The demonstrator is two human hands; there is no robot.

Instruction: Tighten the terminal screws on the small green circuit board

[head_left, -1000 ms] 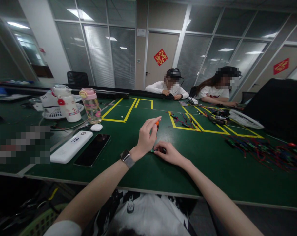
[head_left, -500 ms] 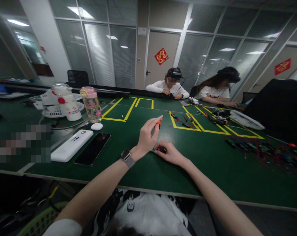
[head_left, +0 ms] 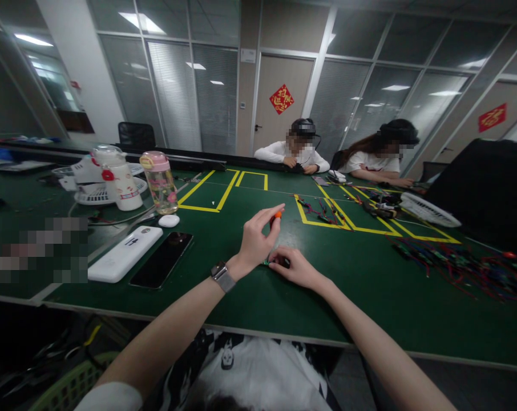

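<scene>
My left hand (head_left: 259, 235), with a watch on its wrist, is raised just above the table with long fingers pressed toward the thumb. An orange-ended object (head_left: 278, 215) is held between its thumb and fingers; most of it is hidden, so its kind is unclear. Just below and to the right, my right hand (head_left: 296, 267) rests on the table, its fingers curled in a pinch. At its fingertips a small green piece (head_left: 266, 263), perhaps a circuit board, shows only partly beneath the left hand.
To the left lie a white power bank (head_left: 125, 255), a black phone (head_left: 162, 260) and a white earbud case (head_left: 168, 221), with bottles (head_left: 159, 182) behind. Wired boards (head_left: 464, 265) are heaped at right; others lie inside yellow tape (head_left: 327, 223). Two people (head_left: 299, 151) sit across the table.
Both hands stay almost in place. The left fingers and thumb have shifted very slightly around the orange-ended object, and the view has moved a little.
</scene>
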